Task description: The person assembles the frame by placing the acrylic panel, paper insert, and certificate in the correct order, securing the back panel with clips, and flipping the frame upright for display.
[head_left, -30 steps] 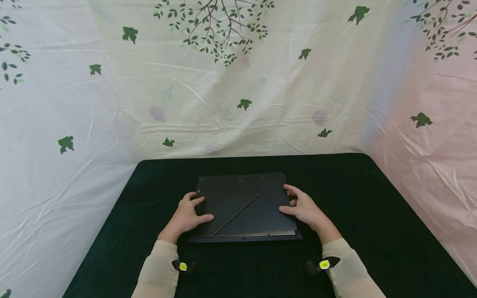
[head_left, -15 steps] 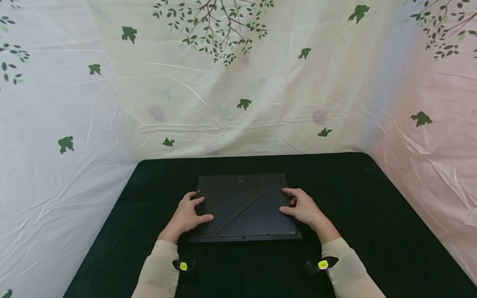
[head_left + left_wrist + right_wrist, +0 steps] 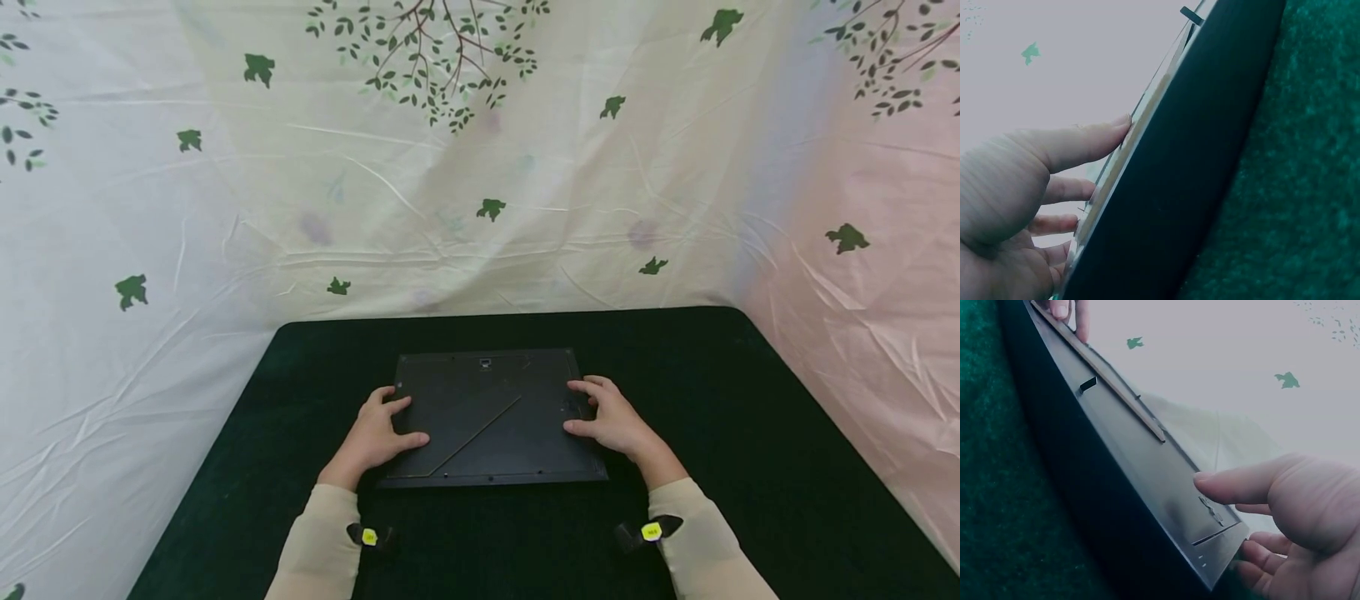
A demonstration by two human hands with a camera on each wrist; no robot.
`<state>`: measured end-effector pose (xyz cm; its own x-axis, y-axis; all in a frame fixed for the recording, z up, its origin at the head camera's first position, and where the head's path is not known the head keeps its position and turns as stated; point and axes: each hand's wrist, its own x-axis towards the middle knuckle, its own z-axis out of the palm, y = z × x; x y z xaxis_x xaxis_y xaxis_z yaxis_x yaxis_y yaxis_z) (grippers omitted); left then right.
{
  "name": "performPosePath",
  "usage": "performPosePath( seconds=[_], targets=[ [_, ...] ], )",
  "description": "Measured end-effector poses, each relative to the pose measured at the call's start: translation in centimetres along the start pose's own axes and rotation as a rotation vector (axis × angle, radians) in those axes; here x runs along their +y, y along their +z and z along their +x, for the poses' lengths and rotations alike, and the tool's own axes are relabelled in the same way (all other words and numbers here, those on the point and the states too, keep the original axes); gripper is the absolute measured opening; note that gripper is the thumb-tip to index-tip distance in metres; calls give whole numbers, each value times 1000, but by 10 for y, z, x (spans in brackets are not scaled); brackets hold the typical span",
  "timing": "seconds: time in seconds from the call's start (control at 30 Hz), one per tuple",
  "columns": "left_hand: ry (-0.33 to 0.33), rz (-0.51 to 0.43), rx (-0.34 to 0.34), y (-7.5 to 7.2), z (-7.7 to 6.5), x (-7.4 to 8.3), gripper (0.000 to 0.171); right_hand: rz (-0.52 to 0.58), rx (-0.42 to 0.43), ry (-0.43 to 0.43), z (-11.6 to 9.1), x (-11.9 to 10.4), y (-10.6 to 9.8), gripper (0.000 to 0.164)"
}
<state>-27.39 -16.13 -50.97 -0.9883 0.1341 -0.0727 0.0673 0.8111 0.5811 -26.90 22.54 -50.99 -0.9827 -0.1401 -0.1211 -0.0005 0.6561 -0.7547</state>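
A dark picture frame (image 3: 551, 478) lies face down, its backing board (image 3: 450, 387) flush inside the rim. Across the board runs a thin diagonal strip (image 3: 474, 436); a small metal hanger (image 3: 485, 364) sits near the far edge. My left hand (image 3: 378, 433) rests at the left side, thumb and forefinger extended on the board. At the right side is my right hand (image 3: 611, 425), with its thumb over the board and forefinger at the edge. In the right wrist view its lower fingers are by the frame's corner, and a bent tab (image 3: 1088, 384) stands up from the board.
Dark green cloth covers the table (image 3: 675, 358) around the frame. Behind it hangs a pale curtain (image 3: 420, 233) printed with leaves and birds, continuing along both sides. Each sleeve carries a strapped black camera, the left one (image 3: 369, 537) and right one (image 3: 651, 532).
The board's right and near edges have dropped into the frame, hiding the pale edge beneath. My right forefinger has shifted slightly nearer and loosened; the left hand has stayed put.
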Motion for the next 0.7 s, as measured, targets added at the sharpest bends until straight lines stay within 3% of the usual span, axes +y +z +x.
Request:
performPosePath(
  seconds=[0.27,0.7],
  targets=[
    [0,-19,-7,0,0,0,83,-2,-77,15,1,4,3,70],
    [16,3,-15,0,0,-1,85,-84,-105,-32,2,9,-1,75]
  ],
)
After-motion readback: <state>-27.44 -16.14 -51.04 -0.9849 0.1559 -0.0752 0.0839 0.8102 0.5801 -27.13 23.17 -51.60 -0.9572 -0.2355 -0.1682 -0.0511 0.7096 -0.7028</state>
